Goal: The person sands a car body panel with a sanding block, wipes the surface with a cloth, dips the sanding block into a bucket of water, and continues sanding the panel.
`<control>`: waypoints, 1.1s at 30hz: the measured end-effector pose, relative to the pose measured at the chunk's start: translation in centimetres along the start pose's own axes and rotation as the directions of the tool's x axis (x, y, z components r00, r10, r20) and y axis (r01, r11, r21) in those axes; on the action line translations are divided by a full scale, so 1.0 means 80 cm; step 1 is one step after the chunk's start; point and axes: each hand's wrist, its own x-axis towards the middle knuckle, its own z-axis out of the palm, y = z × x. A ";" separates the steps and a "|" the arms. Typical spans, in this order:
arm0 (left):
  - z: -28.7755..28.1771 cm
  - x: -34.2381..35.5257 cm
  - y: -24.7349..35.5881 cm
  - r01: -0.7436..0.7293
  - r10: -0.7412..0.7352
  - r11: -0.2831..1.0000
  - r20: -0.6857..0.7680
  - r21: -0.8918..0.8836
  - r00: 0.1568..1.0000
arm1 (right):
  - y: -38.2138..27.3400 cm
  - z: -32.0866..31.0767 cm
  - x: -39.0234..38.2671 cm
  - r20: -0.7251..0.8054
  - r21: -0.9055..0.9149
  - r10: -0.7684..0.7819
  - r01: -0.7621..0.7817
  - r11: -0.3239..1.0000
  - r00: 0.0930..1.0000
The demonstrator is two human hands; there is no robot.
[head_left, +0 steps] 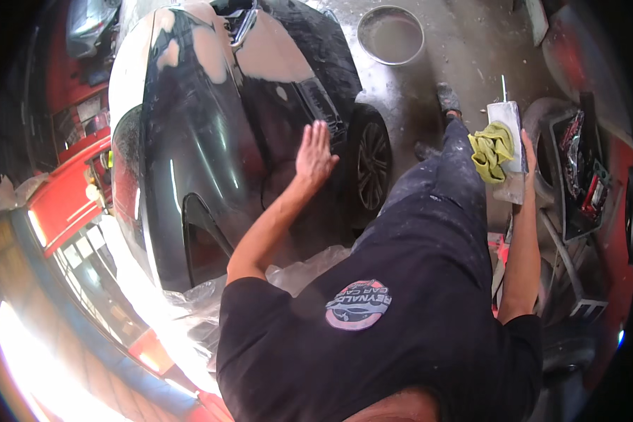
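Note:
My left hand (317, 155) is held flat, its fingers straight and side by side, over the side of a black car (218, 133). Whether the palm touches the bodywork I cannot tell. Pale, dull patches (271, 56) cover parts of the car's panels. Off to the right, my right hand (529, 160) grips the edge of a pale, flat board (508, 188). A crumpled yellow-green cloth (493, 150) lies on that board, and a thin white piece sticks out beyond its far end.
A round bucket (392, 64) of greyish liquid stands on the wet floor ahead. The car's wheel (371, 158) is close to my legs. At the right sits a black tray (577, 216) holding red items. Clear plastic sheeting (202, 299) hangs near the car's close end.

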 end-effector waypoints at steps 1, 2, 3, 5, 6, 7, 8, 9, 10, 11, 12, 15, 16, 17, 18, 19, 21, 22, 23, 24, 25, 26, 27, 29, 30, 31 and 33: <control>-0.021 0.022 -0.026 0.053 -0.052 0.998 -0.036 0.046 0.998 | -0.003 0.000 -0.005 0.008 0.018 0.011 -0.011 1.000 1.000; -0.040 0.053 -0.054 0.107 -0.105 0.991 -0.025 0.086 0.994 | -0.007 -0.002 -0.011 0.007 0.030 0.022 -0.022 0.999 1.000; -0.050 0.073 -0.087 0.161 -0.151 0.978 -0.082 0.132 0.985 | -0.008 -0.006 -0.013 0.000 0.033 0.020 -0.020 0.999 1.000; -0.072 0.120 -0.151 0.218 -0.205 0.954 -0.082 0.206 0.975 | -0.016 -0.016 -0.013 -0.012 0.050 0.052 -0.051 0.997 0.999; -0.085 0.140 -0.178 0.272 -0.256 0.923 -0.094 0.271 0.962 | -0.018 -0.019 -0.011 -0.015 0.051 0.044 -0.044 0.998 0.999; -0.086 0.156 -0.217 0.321 -0.297 0.906 -0.125 0.277 0.947 | -0.015 -0.017 -0.006 -0.025 0.050 0.020 -0.018 0.999 1.000; -0.089 0.168 -0.242 0.364 -0.329 0.910 -0.188 0.198 0.925 | -0.016 -0.020 -0.006 -0.045 0.044 -0.008 0.010 0.999 0.999; -0.086 0.171 -0.267 0.361 -0.324 0.920 -0.221 0.155 0.920 | -0.017 -0.018 -0.003 -0.039 0.041 0.001 0.001 0.999 0.999; -0.080 0.169 -0.280 0.355 -0.319 0.928 -0.253 0.110 0.913 | -0.018 -0.017 -0.001 -0.034 0.034 0.011 -0.009 0.999 0.999; -0.078 0.167 -0.272 0.360 -0.325 0.927 -0.252 0.103 0.911 | -0.022 -0.017 0.001 -0.031 0.025 0.013 -0.012 1.000 0.999; -0.081 0.165 -0.255 0.363 -0.323 0.922 -0.248 0.136 0.913 | -0.026 -0.015 0.003 -0.028 0.016 0.006 -0.006 1.000 1.000; -0.075 0.133 -0.211 0.352 -0.315 0.925 -0.232 0.144 0.920 | -0.029 0.008 0.011 0.017 -0.034 0.015 -0.014 0.999 1.000; -0.071 0.119 -0.195 0.349 -0.316 0.929 -0.232 0.120 0.920 | -0.027 0.020 0.012 0.032 -0.049 0.020 -0.018 0.999 0.999; -0.073 0.104 -0.181 0.345 -0.315 0.935 -0.247 0.087 0.916 | -0.027 0.036 0.013 0.066 -0.046 0.049 -0.046 0.998 0.997; -0.075 0.089 -0.167 0.339 -0.313 0.939 -0.264 0.056 0.912 | -0.027 0.052 0.013 0.100 -0.043 0.078 -0.074 0.996 0.992; -0.070 0.072 -0.152 0.336 -0.315 0.941 -0.274 0.033 0.909 | -0.024 0.068 0.015 0.146 -0.044 0.104 -0.099 0.994 0.984; -0.055 0.046 -0.112 0.329 -0.314 0.944 -0.256 0.015 0.914 | -0.022 0.098 0.012 0.205 -0.036 0.146 -0.142 0.989 0.968; -0.050 0.033 -0.090 0.322 -0.306 0.946 -0.249 0.027 0.919 | -0.021 0.102 0.013 0.218 -0.049 0.162 -0.155 0.987 0.962; -0.042 0.020 -0.070 0.307 -0.294 0.951 -0.227 0.024 0.928 | -0.018 0.110 0.011 0.262 -0.049 0.192 -0.185 0.981 0.946; -0.033 0.009 -0.050 0.292 -0.281 0.956 -0.209 0.021 0.937 | -0.014 0.111 0.012 0.255 -0.037 0.190 -0.187 0.982 0.948; -0.024 -0.005 -0.030 0.269 -0.277 0.961 -0.216 -0.064 0.936 | -0.006 0.123 0.005 0.269 -0.029 0.211 -0.211 0.977 0.940; -0.024 -0.016 -0.011 0.215 -0.269 0.949 -0.235 -0.232 0.934 | -0.004 0.134 -0.003 0.284 -0.026 0.221 -0.223 0.974 0.933; -0.015 -0.027 0.006 0.142 -0.262 0.910 -0.277 -0.389 0.924 | -0.002 0.132 -0.001 0.307 -0.066 0.213 -0.203 0.977 0.927; 0.015 -0.047 0.047 -0.014 -0.307 0.699 -0.317 -0.715 0.897 | 0.004 0.146 -0.013 0.336 -0.082 0.267 -0.254 0.964 0.903; -0.009 -0.054 0.067 -0.038 -0.388 0.484 -0.254 -0.874 0.886 | 0.002 0.142 -0.016 0.329 -0.096 0.256 -0.237 0.967 0.909; -0.024 -0.055 0.081 -0.070 -0.500 0.326 -0.235 -0.943 0.834 | 0.000 0.139 -0.020 0.319 -0.120 0.247 -0.219 0.968 0.915; -0.060 -0.071 0.079 -0.183 -0.696 0.076 -0.184 -0.980 0.694 | 0.006 0.149 -0.028 0.346 -0.153 0.241 -0.199 0.968 0.907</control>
